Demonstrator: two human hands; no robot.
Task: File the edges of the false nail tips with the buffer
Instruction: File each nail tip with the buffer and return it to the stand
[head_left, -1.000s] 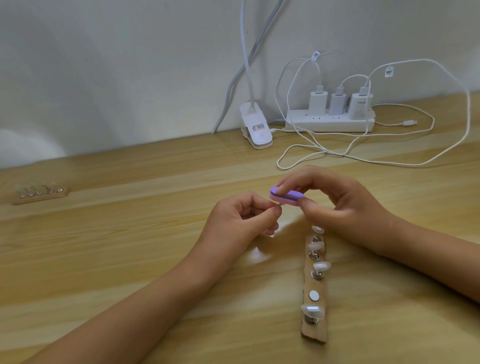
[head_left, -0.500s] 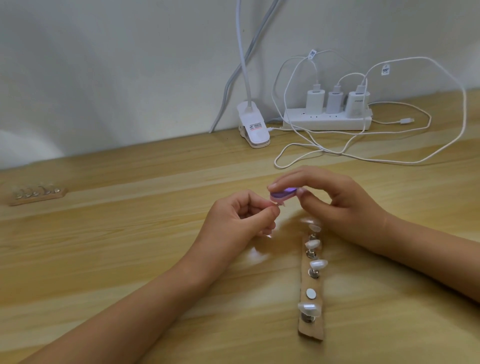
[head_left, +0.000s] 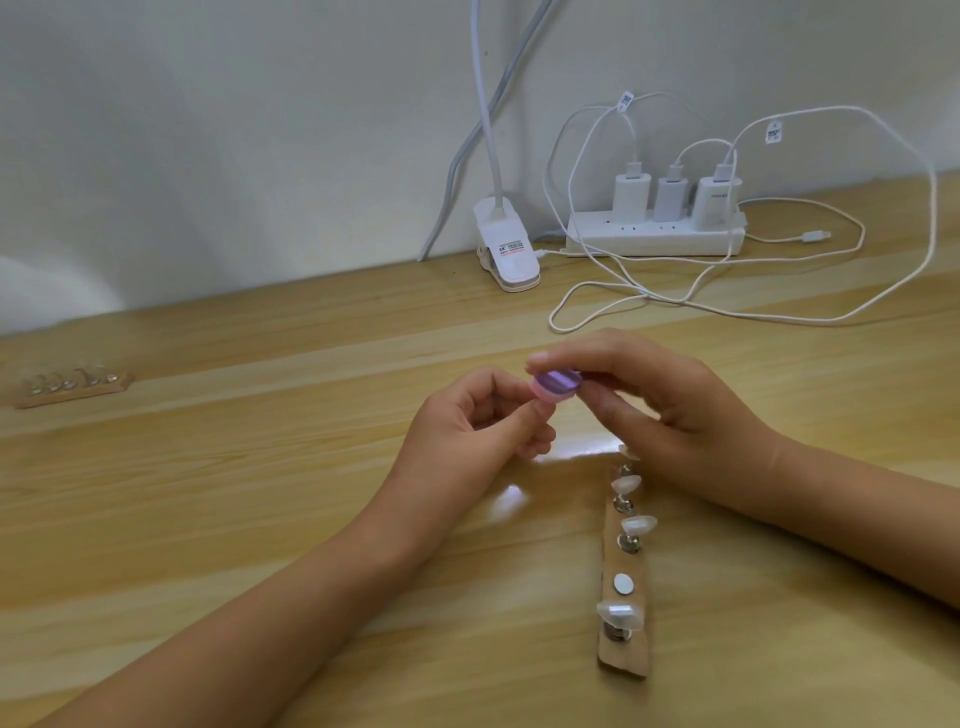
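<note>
Since half a second ago, the small purple-and-pink buffer block (head_left: 557, 385) has tilted, showing us more of its purple face. Right hand (head_left: 670, 410): grip clamped on the buffer, forefinger on top, thumb below. Left hand (head_left: 483, 431): fingers curled, thumb against forefinger just under the buffer; we cannot tell what it pinches. Both held above the pale wooden desk (head_left: 260, 493). Pearly false nail tips (head_left: 639, 525) sit on pegs along a brown wooden strip (head_left: 623, 660), near the right wrist.
</note>
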